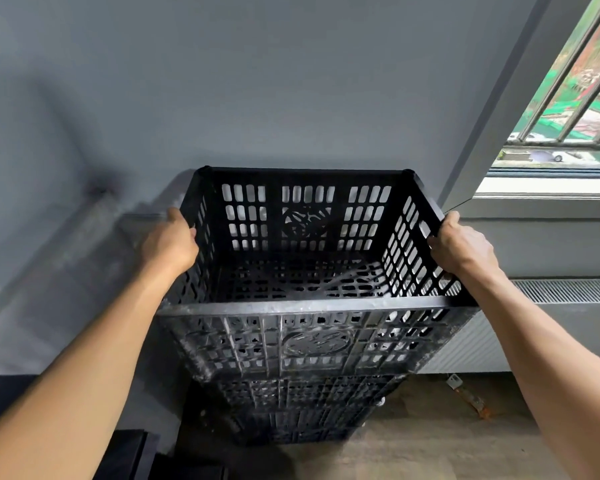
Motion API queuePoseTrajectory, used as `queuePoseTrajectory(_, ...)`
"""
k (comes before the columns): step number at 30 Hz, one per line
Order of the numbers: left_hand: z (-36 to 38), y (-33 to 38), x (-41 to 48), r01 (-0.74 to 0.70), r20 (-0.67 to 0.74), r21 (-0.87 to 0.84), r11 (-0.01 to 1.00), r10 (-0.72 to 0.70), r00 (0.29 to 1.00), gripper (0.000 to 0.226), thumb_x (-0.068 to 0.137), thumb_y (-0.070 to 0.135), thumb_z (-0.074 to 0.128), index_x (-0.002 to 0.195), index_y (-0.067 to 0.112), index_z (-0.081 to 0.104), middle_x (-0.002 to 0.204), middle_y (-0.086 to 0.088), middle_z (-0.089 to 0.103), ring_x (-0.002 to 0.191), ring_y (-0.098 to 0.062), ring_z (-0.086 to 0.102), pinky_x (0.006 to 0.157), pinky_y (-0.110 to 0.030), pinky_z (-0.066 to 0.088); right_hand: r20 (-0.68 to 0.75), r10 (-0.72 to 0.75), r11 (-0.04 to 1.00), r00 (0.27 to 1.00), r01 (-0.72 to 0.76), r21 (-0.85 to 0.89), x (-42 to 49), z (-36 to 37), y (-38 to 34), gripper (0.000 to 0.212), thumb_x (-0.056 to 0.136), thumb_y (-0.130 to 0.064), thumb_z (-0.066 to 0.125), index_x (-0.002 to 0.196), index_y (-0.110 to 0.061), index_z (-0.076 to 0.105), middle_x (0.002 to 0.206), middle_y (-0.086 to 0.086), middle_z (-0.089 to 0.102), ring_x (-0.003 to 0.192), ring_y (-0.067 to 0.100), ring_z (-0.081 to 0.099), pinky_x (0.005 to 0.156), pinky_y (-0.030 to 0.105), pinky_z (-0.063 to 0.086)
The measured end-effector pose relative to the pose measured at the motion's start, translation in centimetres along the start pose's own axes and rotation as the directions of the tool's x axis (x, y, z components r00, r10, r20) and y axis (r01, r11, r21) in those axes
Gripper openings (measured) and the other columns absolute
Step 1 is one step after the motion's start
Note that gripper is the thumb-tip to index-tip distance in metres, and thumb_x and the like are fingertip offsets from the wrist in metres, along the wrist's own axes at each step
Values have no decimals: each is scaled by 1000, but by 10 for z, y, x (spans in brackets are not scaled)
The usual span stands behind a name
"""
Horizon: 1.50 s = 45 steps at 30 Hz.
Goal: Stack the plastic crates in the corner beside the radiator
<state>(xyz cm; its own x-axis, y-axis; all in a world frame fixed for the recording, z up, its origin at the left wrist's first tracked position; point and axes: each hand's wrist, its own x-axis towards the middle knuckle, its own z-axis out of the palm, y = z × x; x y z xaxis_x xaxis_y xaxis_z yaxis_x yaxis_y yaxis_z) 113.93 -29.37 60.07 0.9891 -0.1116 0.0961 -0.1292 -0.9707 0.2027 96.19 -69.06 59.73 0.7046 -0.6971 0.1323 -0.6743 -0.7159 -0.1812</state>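
Note:
A black slotted plastic crate (pixel 312 306) sits on top of a stack of like crates (pixel 302 410) in the corner against the grey wall. The top crate is open and holds nothing. My left hand (pixel 170 244) grips its left rim, and my right hand (pixel 461 247) grips its right rim. The white radiator (pixel 478 341) runs along the wall just right of the stack, partly hidden behind the crates.
A barred window (pixel 568 109) with a pale sill (pixel 548 188) lies above the radiator at the right. Dark boxes (pixel 136 455) stand on the floor at the lower left. A small bracket (pixel 468 396) lies on the floor near the radiator.

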Motion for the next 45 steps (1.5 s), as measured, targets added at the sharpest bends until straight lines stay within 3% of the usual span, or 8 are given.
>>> queuePoseTrajectory(8, 1, -15, -10, 2, -11, -9, 1000, -2, 1000, 40, 103, 31, 36, 130, 1, 35, 112, -27, 62, 97, -44, 62, 78, -50, 53, -19, -47, 998, 999, 46, -37, -11, -1, 0, 19, 98, -18, 47, 97, -6, 32, 96, 25, 67, 72, 36, 52, 66, 40, 40)
queuePoseTrajectory(15, -11, -15, -20, 11, 72, -63, 998, -6, 997, 35, 102, 29, 34, 126, 3, 36, 109, -23, 60, 91, -39, 60, 74, -44, 52, 92, -45, 999, 995, 43, 23, -12, -9, 0, 17, 96, -18, 43, 100, -6, 32, 107, 30, 65, 94, 44, 63, 72, 41, 41)
queuePoseTrajectory(20, -19, -18, -31, 19, 162, -88, 996, -5, 987, 47, 102, 26, 34, 144, 10, 21, 100, -18, 61, 83, -33, 59, 68, -40, 50, 197, -55, 998, 979, 50, 30, -25, -21, 4, 25, 96, -23, 44, 112, -8, 32, 114, 29, 63, 101, 42, 62, 77, 40, 41)
queuePoseTrajectory(23, -22, -19, -42, 14, 193, -89, 996, 3, 981, 63, 102, 28, 36, 154, 11, 5, 126, -22, 56, 95, -34, 61, 71, -38, 47, 198, -60, 998, 978, 61, 0, -34, -23, 8, 31, 94, -23, 46, 118, -8, 33, 113, 25, 65, 99, 40, 62, 76, 39, 42)
queuePoseTrajectory(26, -28, -17, -51, 31, 238, -82, 996, -10, 971, 75, 101, 36, 41, 156, 12, -4, 159, -21, 20, 134, -39, 42, 101, -46, 42, 128, -47, 997, 991, 54, -51, -44, -25, 6, 30, 93, -24, 49, 117, -8, 41, 119, 20, 62, 106, 38, 61, 81, 41, 44)
queuePoseTrajectory(32, -39, 5, -75, -54, 158, -52, 997, 62, 985, 71, 98, 41, 47, 155, 13, 15, 158, -17, 16, 144, -40, 22, 114, -54, 25, -67, -137, 983, 988, 127, -133, -67, -28, 0, 33, 91, -20, 51, 120, -5, 54, 118, 16, 54, 111, 34, 49, 89, 43, 48)
queuePoseTrajectory(36, -39, 17, -97, -174, 43, -32, 984, 175, 984, 63, 97, 43, 47, 151, 18, 28, 155, -13, 28, 144, -32, 23, 114, -52, 22, -40, -218, 973, 975, 214, -91, -89, -39, -6, 26, 92, -21, 49, 111, -9, 62, 118, 13, 54, 109, 29, 48, 88, 40, 47)
queuePoseTrajectory(45, -75, 28, -162, -331, -62, -467, 820, 342, 938, 50, 98, 43, 48, 146, 31, 41, 146, 1, 46, 136, -17, 42, 108, -35, 34, -80, -388, 859, 918, 392, 330, -130, -85, 1, 40, 96, -37, 57, 134, -25, 58, 131, -1, 62, 119, 16, 57, 99, 31, 45)
